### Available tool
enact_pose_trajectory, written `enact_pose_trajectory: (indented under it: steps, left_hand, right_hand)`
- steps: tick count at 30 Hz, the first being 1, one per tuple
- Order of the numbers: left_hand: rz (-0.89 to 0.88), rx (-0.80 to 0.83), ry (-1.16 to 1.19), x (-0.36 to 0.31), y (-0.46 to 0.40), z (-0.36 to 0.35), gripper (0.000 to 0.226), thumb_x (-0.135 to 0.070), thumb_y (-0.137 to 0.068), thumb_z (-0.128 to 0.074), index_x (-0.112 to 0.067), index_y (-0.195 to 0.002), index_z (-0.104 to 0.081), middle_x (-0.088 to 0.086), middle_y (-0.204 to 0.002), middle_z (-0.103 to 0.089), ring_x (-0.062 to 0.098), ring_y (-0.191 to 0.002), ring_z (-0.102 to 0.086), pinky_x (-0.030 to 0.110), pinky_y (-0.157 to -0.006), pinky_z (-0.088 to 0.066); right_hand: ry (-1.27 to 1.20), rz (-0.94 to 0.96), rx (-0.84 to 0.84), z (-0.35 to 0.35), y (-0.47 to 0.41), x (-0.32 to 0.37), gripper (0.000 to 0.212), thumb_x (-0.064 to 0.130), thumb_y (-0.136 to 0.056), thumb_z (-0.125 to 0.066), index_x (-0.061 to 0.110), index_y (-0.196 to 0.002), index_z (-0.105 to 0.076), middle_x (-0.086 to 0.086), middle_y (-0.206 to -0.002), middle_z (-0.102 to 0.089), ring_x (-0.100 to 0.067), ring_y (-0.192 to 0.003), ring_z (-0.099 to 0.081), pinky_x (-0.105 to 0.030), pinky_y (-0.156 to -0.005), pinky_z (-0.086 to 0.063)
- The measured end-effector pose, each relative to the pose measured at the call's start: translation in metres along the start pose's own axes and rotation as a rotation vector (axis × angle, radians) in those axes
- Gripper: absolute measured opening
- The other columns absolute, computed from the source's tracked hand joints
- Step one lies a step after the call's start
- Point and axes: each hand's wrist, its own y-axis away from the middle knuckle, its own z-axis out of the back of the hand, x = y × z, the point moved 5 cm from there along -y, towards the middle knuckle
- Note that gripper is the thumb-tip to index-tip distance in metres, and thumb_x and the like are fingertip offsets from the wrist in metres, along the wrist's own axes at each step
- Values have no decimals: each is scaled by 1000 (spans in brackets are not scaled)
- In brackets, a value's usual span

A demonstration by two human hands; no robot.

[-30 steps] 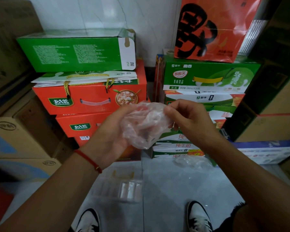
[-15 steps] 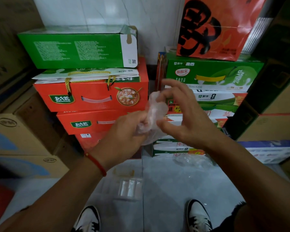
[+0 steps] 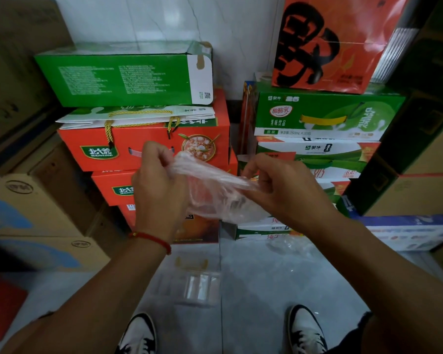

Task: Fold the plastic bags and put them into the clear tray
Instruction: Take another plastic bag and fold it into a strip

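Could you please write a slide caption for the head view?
Both hands, left hand and right hand, stretch a plastic bag above the clear tray.

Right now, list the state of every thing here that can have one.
left hand: pinches one end of the plastic bag
right hand: pinches the other end
plastic bag: stretched between both hands, crumpled, not yet folded
clear tray: on the floor, holds folded plastic
loose plastic bag: crumpled on the floor, untouched
green carton: shut, atop the red boxes

Plastic bag (image 3: 215, 192) thin, clear, crinkled, glossy. Clear tray (image 3: 189, 287) smooth transparent plastic. Floor (image 3: 279, 290) glossy tile. Boxes (image 3: 143, 146) printed cardboard, slight sheen.
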Motion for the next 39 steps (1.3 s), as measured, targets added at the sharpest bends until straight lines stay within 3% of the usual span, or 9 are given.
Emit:
enact_pose_trajectory:
  steps: [4, 9, 13, 16, 19, 23, 28, 34, 39]
  left_hand:
    - [481, 250, 356, 12, 9, -24, 6, -18, -102, -58, -19, -108, -61, 11, -92, -73, 24, -77, -72, 33, -60, -57]
    - [116, 273, 196, -9, 14, -16, 27, 5, -90, -55, -20, -100, -57, 12, -78, -71, 27, -66, -70, 41, -51, -57]
    - [-83, 350, 69, -22, 23, -24, 35, 9, -82, -59, -22, -98, -55, 6, -64, -64, 19, -52, -63, 44, -44, -53]
    - [-148, 377, 42, -27, 27, -30, 37, 10, -81, -60, -22, -99, -55, 6, -64, -63, 16, -53, -60, 28, -43, -48]
    - [-65, 392, 25, -17, 25, -29, 41, 5, -75, -59, -27, -100, -56, 3, -69, -65, 21, -56, -61, 27, -44, -46]
    - [40, 323, 7, -3, 16, -23, 36, 3, -79, -70, -26, -98, -61, -10, -87, -67, 0, -77, -62, 13, -62, -49]
    - [144, 313, -23, 12, 5, -19, 30, 2, -84, -75, -26, -86, -65, -1, -79, -69, 24, -73, -70, 44, -65, -62]
    - [95, 259, -81, 15, -4, -11, 29, -1, -84, -78, -28, -86, -67, 2, -86, -67, 26, -81, -69, 42, -69, -63]
    - [127, 286, 42, 16, -5, -6, 22, -3, -83, -80, -23, -84, -70, 7, -82, -67, 29, -75, -70, 36, -61, -62]
  right_hand:
    - [268, -58, 16, 2, -4, 6, 30, 33, -94, -69, 25, -112, -47, 6, -82, -64, -26, -71, -64, -40, -65, -54]
    - [-210, 31, 321, -13, 7, 6, 43, 61, -94, -47, 23, -98, -68, 6, -98, -64, -7, -88, -62, -37, -78, -52]
    - [-422, -132, 40, -10, 0, 1, 41, 58, -100, -51, 23, -95, -73, 11, -100, -69, -4, -97, -64, -35, -87, -54]
    - [-625, -233, 52, -20, -4, 0, 18, 30, -101, -65, 16, -96, -75, 3, -89, -77, -15, -86, -74, -44, -84, -62]
    - [-725, -339, -31, -17, -4, -15, 16, 21, -100, -68, 9, -92, -76, -5, -84, -78, -24, -80, -76, -46, -77, -65]
    - [-628, -395, -111, -9, -3, -40, 11, 17, -97, -71, 12, -92, -78, 1, -79, -78, -12, -71, -74, -25, -66, -60]
    - [-517, -422, -197, -3, -2, -60, 15, 16, -99, -68, 15, -88, -77, 5, -71, -74, -2, -60, -67, -17, -59, -52]
    - [-373, -525, -232, 5, 4, -98, 18, 23, -103, -63, 16, -93, -76, 0, -77, -75, -15, -72, -72, -47, -80, -62]
    - [-319, -572, -197, 6, 14, -122, 18, 21, -104, -63, 13, -92, -75, -6, -77, -74, -26, -76, -73, -55, -82, -60]
